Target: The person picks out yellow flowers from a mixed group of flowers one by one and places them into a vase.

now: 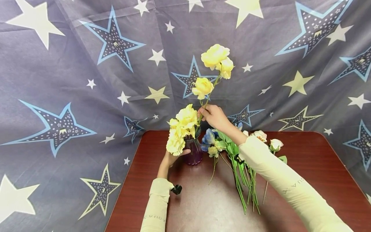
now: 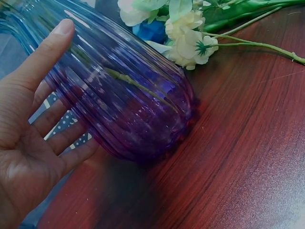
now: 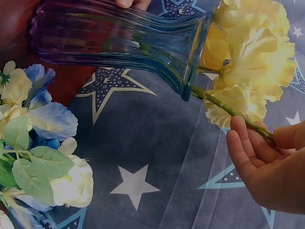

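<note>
A ribbed glass vase (image 1: 193, 151), blue at the top and purple at the base, stands upright on the table. My left hand (image 2: 43, 114) holds its side, thumb in front and fingers behind. Full yellow flowers (image 1: 182, 127) hang over the vase's left rim. Above the mouth, my right hand (image 1: 214, 115) pinches the green stem (image 3: 233, 112) of a tall spray of yellow flowers (image 1: 215, 61). The right wrist view shows that stem running through the rim into the vase. A stem (image 2: 128, 83) shows through the glass in the left wrist view.
Right of the vase lies a pile of blue, white and cream flowers (image 1: 209, 138), their green stems (image 1: 239, 187) pointing toward the front. A pale rose (image 1: 276, 145) lies farther right on the dark red table (image 1: 313, 174). A star-patterned cloth (image 1: 72, 83) hangs behind.
</note>
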Tool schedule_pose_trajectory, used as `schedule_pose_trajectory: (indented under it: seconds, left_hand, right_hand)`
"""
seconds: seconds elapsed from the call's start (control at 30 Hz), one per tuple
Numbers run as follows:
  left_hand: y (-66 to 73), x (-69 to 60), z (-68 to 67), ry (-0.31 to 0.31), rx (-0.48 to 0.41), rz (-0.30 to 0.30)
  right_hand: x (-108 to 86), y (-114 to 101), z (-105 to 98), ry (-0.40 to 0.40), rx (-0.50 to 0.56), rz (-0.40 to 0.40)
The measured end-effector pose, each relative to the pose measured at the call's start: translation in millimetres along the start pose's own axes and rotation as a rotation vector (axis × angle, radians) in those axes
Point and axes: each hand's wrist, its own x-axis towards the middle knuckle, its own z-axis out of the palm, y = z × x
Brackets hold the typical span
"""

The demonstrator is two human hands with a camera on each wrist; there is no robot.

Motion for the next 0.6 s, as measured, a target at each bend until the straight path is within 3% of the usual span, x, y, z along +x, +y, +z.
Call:
schedule_pose_trajectory:
  seconds: [0.17,0.33,0.4,0.6]
  left_hand:
    - [-3.0,0.2,-0.1,0.008,0.010,-0.002]
    - [-3.5,-5.9,-0.4,0.068,0.079,-0.128]
    - [-3.2,-8.7,-0.3,0.087,0.065,-0.174]
    - [-1.3,-9.7,-2.2,0.053,-0.042,-0.177]
  right_hand:
    - [0.4,0.8,0.3,0.025,-0.007,-0.003]
    - [0.4,1.5,1.1,0.064,-0.028,-0.010]
    - [0.4,2.9,1.9,0.088,-0.040,-0.015]
    - [-1.0,5.3,3.3,0.125,-0.021,-0.019]
